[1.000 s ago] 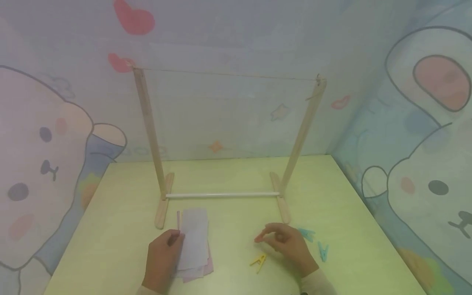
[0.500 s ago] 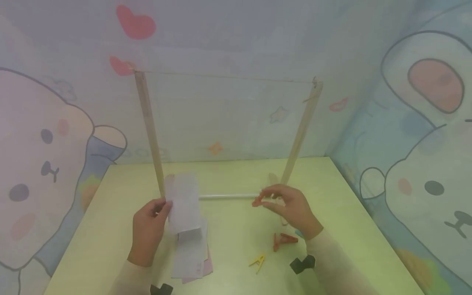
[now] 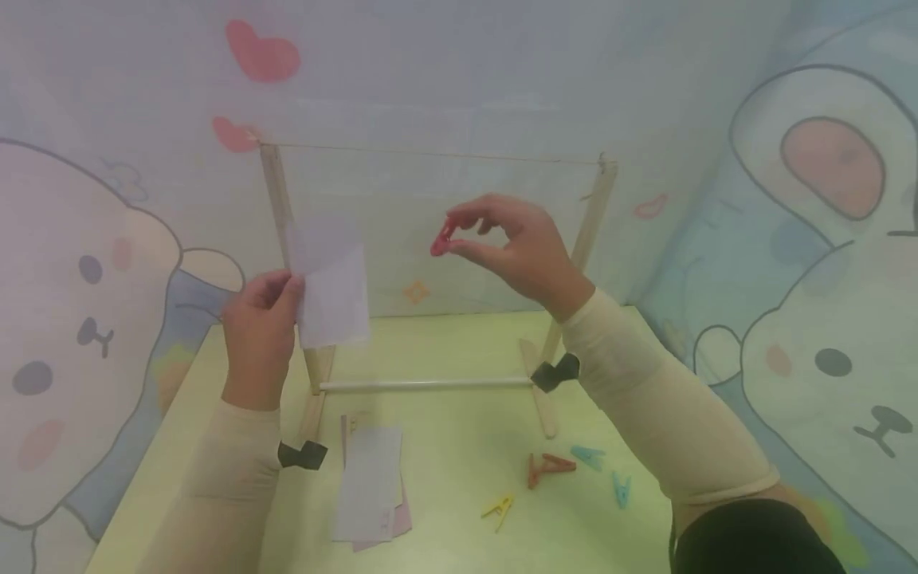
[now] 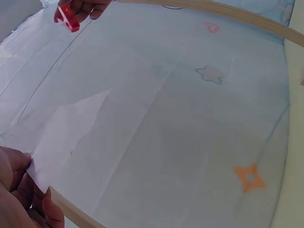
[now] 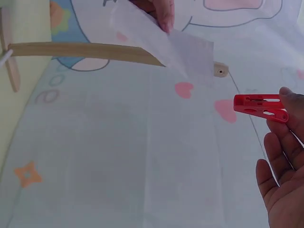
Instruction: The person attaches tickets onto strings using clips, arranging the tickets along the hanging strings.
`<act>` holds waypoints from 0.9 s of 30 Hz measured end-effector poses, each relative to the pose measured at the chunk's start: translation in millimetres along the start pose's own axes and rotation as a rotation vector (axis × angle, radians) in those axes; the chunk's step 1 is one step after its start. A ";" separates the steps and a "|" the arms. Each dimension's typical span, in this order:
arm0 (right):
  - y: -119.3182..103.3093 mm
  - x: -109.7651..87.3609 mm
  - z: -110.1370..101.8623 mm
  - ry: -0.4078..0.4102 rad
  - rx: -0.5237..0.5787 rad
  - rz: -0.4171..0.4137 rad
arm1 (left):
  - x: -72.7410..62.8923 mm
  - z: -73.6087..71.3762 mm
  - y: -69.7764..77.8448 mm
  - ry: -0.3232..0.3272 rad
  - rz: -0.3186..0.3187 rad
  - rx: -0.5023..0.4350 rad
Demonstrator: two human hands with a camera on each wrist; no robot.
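Observation:
My left hand (image 3: 261, 331) pinches a pale sheet of paper (image 3: 333, 291) by its left edge, raised in front of the frame's left post (image 3: 276, 179). In the right wrist view the sheet (image 5: 190, 54) looks slightly bent. My right hand (image 3: 519, 247) holds a red clothespin (image 3: 443, 237) between thumb and fingers; its plastic shape shows clearly in the right wrist view, the clothespin (image 5: 259, 107) lying level at the fingertips. Both hands are below a thin string (image 3: 430, 153) stretched between the two wooden posts.
A stack of paper sheets (image 3: 369, 486) lies on the table (image 3: 459, 510), front left. To its right are a yellow clothespin (image 3: 500, 510), red clothespins (image 3: 551, 466) and two blue ones, including one clothespin (image 3: 621, 489). A white rod (image 3: 430, 385) joins the frame's wooden feet.
My left hand has lifted the top sheet off the stack and up toward the string. The right hand has risen from the table with the red clothespin.

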State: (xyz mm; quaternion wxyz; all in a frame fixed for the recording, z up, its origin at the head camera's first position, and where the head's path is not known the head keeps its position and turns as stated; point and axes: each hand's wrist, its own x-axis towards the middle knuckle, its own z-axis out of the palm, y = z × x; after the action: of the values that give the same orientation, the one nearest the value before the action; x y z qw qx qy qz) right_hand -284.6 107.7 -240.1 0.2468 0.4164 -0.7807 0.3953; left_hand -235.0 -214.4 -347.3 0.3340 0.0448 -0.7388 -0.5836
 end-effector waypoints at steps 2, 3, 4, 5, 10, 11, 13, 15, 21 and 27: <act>-8.6 23.6 1.4 0.005 0.007 -0.012 | 10.9 0.9 9.2 0.004 -0.016 -0.027; -13.1 34.4 2.4 0.010 0.020 -0.015 | 15.8 1.2 13.2 0.005 -0.022 -0.041; -17.5 44.9 3.5 0.009 0.036 -0.013 | 20.3 1.4 17.0 0.009 -0.023 -0.044; -21.7 54.9 5.1 0.010 0.057 -0.005 | 24.4 1.4 20.3 0.013 -0.020 -0.046; -43.9 93.9 13.9 -0.007 0.155 0.108 | 37.0 -0.2 33.0 0.008 -0.048 -0.040; -49.1 99.5 15.1 -0.013 0.166 0.132 | 38.5 -0.3 34.7 0.001 -0.058 -0.044; -59.5 108.5 16.6 -0.024 0.210 0.179 | 40.7 0.1 37.2 -0.008 -0.071 -0.059; -67.9 115.4 17.7 -0.031 0.270 0.193 | 42.4 1.3 39.1 -0.016 -0.085 -0.062; -76.6 130.7 26.0 -0.040 0.471 0.221 | 45.7 7.8 40.9 -0.018 -0.087 -0.143; -74.9 142.7 33.2 -0.043 0.493 0.257 | 46.4 14.6 43.6 -0.027 -0.100 -0.170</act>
State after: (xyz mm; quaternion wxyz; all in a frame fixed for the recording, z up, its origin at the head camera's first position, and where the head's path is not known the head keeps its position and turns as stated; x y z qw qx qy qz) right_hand -299.0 -10.0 -126.2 0.0692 0.3698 -0.7124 0.5924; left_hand -264.7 -209.7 -289.3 0.2972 0.0452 -0.6878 -0.6607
